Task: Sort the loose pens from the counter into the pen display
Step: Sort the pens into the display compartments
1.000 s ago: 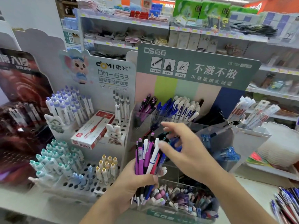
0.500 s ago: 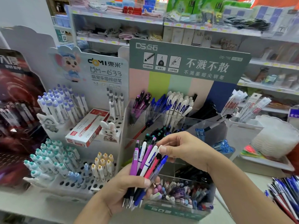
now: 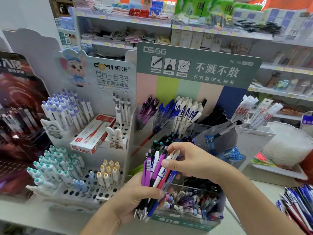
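Retail stationery shop. Branded pen display (image 3: 194, 68) at 12 o'clock. Stocked shelves with price tags (image 3: 211, 30) behind; cartoon pen rack (image 3: 94, 77) at 10 o'clock.

Pale grey shop counter (image 3: 264, 192) carries tiered clear acrylic pen display (image 3: 186, 216), white perforated cardboard pen stand (image 3: 71, 194) beside it at left, loose pile of pens (image 3: 298, 206) at right edge.

Bright, even store lighting; soft motion blur, wide-angle bending at edges.
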